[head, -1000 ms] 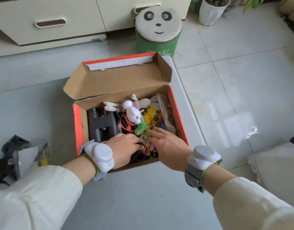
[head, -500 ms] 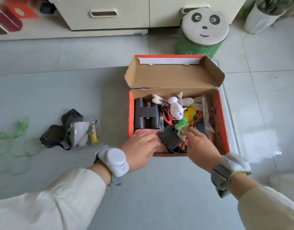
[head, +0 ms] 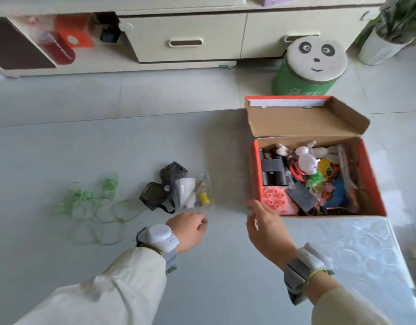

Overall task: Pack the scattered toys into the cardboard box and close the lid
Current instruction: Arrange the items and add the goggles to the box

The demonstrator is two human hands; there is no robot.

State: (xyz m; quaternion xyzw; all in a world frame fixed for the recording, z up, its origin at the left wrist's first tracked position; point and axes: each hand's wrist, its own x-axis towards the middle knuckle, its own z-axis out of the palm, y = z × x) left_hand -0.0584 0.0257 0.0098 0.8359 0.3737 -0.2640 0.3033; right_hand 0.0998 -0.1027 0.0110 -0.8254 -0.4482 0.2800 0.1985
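Head view: the cardboard box stands on a grey mat, its lid upright and open at the far side. Inside the box lie black binoculars, a white rabbit figure, a pink perforated block and a flat black piece among mixed small toys. My right hand is open, fingertips touching the near left corner of the box. My left hand hangs left of the box, fingers loosely curled, holding nothing. Just beyond that hand, left of the box, lie a clear packet of small parts and dark goggles, touching. Green string lies farther left.
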